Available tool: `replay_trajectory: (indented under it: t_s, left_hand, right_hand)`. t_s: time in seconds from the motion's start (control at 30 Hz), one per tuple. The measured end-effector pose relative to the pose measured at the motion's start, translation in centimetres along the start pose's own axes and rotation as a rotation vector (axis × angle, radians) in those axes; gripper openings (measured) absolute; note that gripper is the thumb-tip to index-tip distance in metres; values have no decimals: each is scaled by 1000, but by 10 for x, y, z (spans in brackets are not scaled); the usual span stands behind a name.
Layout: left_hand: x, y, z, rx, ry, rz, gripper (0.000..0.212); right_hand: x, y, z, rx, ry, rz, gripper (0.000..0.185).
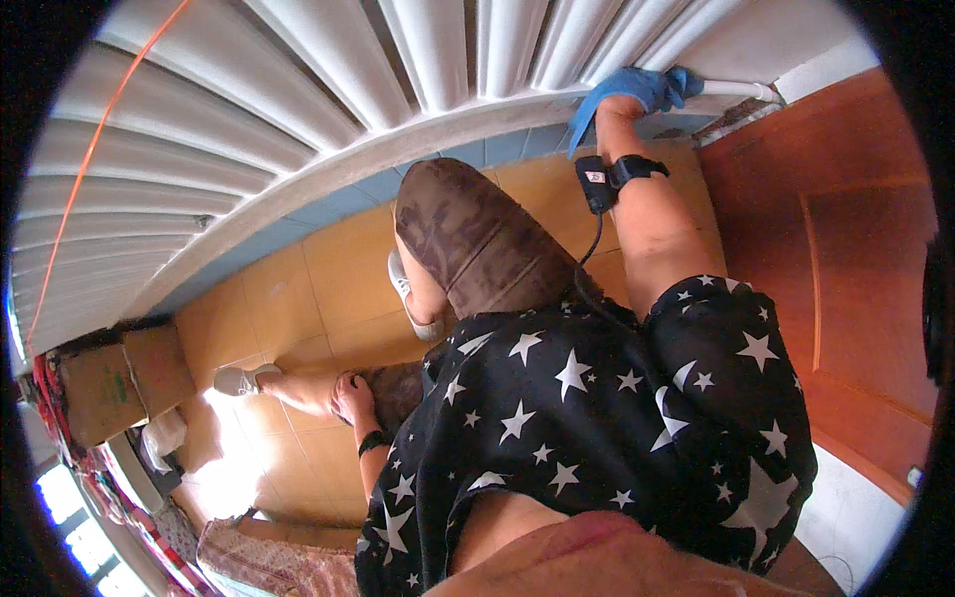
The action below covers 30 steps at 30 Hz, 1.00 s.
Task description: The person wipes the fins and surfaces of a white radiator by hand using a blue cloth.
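My right hand [630, 93] is closed on a blue cloth [647, 88], which lies against the lower end of the white radiator [436, 56] at its right side, beside a white pipe [735, 90]. The cloth hides most of the fingers. My left hand [354, 398] rests on my left knee, with no object seen in it. A black strap with a small device [597, 184] and a cable sits on my right forearm.
A reddish-brown wooden door [873, 261] stands close on the right. Cardboard boxes [123, 380] are at the far left. A patterned cloth [276, 563] lies at the lower left. An orange cord [93, 142] hangs before the radiator. Tiled floor [276, 298] lies below.
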State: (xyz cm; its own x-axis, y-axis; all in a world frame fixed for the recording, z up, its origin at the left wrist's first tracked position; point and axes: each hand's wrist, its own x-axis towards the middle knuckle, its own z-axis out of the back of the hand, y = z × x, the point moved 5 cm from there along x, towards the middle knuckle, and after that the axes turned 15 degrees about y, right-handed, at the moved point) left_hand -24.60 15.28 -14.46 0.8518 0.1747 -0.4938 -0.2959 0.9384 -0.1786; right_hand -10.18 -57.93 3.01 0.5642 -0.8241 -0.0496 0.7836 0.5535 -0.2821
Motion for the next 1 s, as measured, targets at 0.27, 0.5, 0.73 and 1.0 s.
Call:
replay_trajectory:
  t_s: [0.27,0.5,0.73,1.0]
  left_hand:
    - [2,-5,1,83,2,13,27]
    - [4,13,-8,15,-100,-75,26]
    - [1,0,0,100,-65,-52,28]
    - [6,-3,-4,75,-74,-50,31]
  right_hand:
    - [6,-29,-5,174,20,96,23]
    - [-19,-46,91,877,-547,317,14]
    - [-86,-10,115,1007,-876,669,15]
    - [-53,39,-45,1033,-404,518,22]
